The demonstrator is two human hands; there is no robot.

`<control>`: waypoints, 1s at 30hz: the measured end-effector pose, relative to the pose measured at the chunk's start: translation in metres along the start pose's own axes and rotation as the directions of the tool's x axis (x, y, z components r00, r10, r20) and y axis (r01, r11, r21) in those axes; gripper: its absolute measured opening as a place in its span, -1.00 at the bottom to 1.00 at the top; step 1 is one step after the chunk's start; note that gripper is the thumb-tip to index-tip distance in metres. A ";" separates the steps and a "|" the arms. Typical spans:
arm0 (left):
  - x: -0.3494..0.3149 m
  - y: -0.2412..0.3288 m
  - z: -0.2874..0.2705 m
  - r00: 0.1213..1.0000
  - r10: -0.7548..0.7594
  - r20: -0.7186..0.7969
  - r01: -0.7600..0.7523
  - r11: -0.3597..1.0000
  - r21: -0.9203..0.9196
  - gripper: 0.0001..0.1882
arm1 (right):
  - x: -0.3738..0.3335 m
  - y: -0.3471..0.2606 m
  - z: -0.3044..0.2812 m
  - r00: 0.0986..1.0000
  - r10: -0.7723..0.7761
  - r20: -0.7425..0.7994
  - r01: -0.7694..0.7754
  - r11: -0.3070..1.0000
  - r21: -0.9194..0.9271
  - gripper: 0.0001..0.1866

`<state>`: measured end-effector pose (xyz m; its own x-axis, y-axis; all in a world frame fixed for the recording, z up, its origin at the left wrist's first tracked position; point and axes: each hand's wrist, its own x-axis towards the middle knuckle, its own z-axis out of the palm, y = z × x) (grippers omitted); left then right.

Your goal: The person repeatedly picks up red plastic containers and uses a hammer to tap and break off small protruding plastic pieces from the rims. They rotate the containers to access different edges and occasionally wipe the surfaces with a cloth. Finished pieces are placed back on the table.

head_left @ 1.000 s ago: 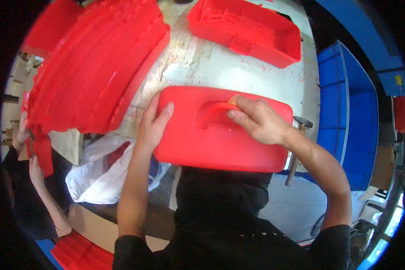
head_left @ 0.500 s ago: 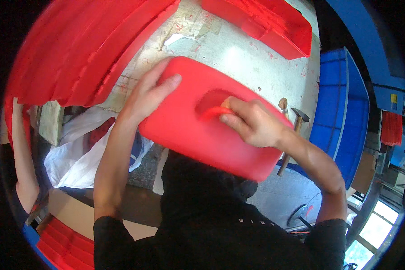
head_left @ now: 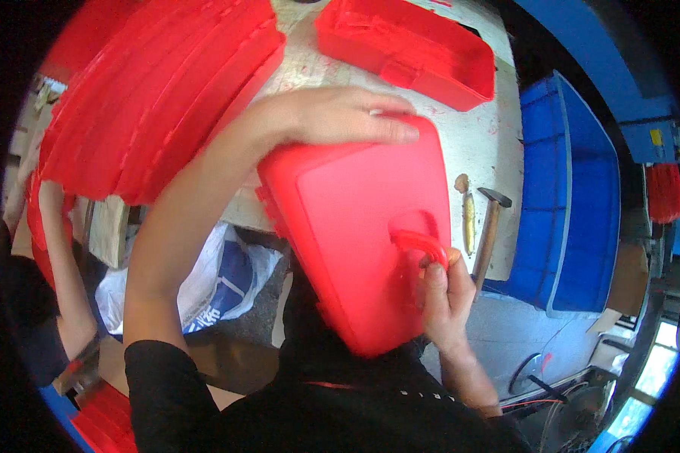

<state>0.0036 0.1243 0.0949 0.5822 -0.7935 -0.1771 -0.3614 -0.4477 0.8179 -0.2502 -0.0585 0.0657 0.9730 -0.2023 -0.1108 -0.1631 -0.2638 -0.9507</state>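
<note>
A red plastic box lid [head_left: 340, 219] is held tilted in front of my chest. My left hand [head_left: 347, 117] reaches across its far edge, fingers slightly blurred, thumb hidden. A red carrying handle [head_left: 421, 241] stands out from a round recess in the lid. My right hand [head_left: 447, 302] pinches the handle's near end between thumb and fingers. Something small and orange-brown shows by those fingertips, too small to name. Beyond the lid, an open red plastic box [head_left: 438, 79] lies on the worktable [head_left: 495, 143].
Stacked red plastic parts [head_left: 166, 98] rise at the left. A hammer [head_left: 488, 234] and a yellow-handled tool [head_left: 469, 223] lie right of the lid. Farther right stands a blue crate [head_left: 544, 196]. A white bag [head_left: 211, 279] sits below the table edge; another person's arm [head_left: 68, 272] shows far left.
The lid has turned clockwise and its handle has come nearer to me. My left hand has shifted from the left edge to the far edge; my right hand has moved lower with the handle.
</note>
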 end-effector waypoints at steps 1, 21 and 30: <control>0.007 0.004 0.007 0.998 -0.033 0.058 0.033 0.999 0.005 -0.32 | -0.005 0.002 -0.002 0.998 0.023 -0.057 -0.022 1.000 0.018 -0.83; 0.032 0.041 0.049 0.988 0.049 0.149 -0.045 0.999 -0.030 -0.33 | -0.009 0.018 -0.037 0.995 -0.092 0.024 0.094 0.990 -0.107 -0.65; 0.038 0.034 0.054 0.978 0.195 0.067 -0.189 0.977 -0.096 -0.42 | 0.007 0.023 -0.034 0.841 -0.530 0.108 0.538 0.800 -0.265 -0.59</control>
<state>-0.0262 0.0565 0.0868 0.4502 -0.8915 -0.0501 -0.3929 -0.2482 0.8855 -0.2531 -0.0985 0.0526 0.9226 0.0719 0.3789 0.3497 -0.5702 -0.7433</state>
